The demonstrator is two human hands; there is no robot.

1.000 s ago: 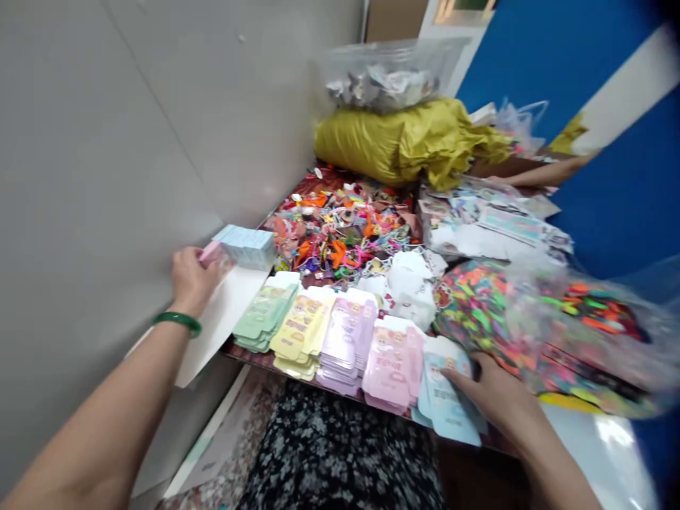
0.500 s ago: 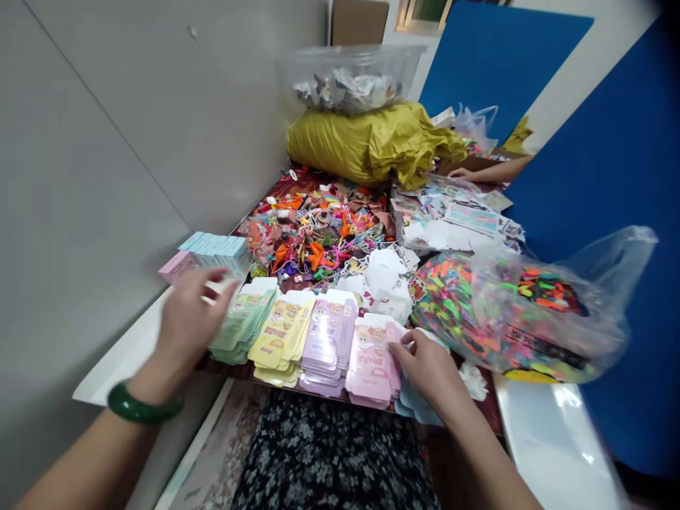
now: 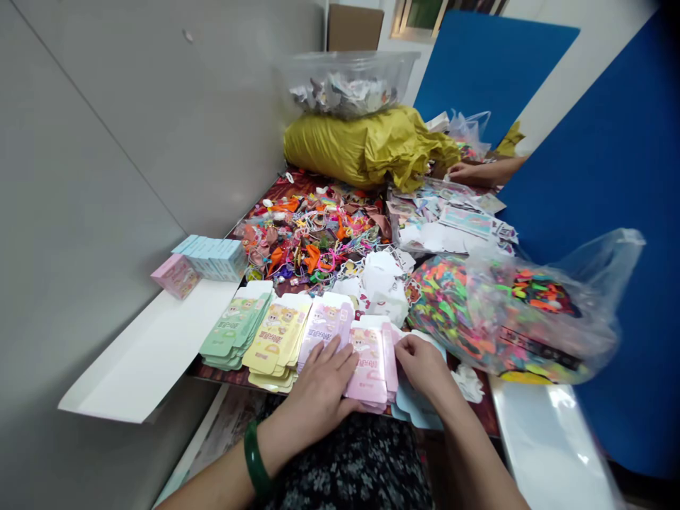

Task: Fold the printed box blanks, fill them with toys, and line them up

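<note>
Left hand [image 3: 321,382] flat, fingers spread on lilac card box blanks [image 3: 324,322]; right hand [image 3: 425,365], fingers together against long right edge of upright-lying pink card box stack [image 3: 366,372], grip unclear.

item: clear plastic tub [image 3: 346,85] of paper scraps, sitting on a bunched yellow sack [image 3: 366,147].
item: heap of bright plastic and elastic bits [image 3: 313,237], lying on a dark red table cover [image 3: 290,183].
item: clear plastic bag [image 3: 584,297] of neon pieces, at the table's right side.
item: pile of printed paper sheets [image 3: 446,223], behind the bag.
item: stack of pale blue boxes [image 3: 215,258] and, just beside it, a pink box [image 3: 175,276].
item: long white card [image 3: 149,354], just in front of the boxes.
item: co-worker's hand [image 3: 465,172], at the far end, beside the sack.
item: blue panels [image 3: 610,177] on the right; grey wall [image 3: 106,142] on the left.
</note>
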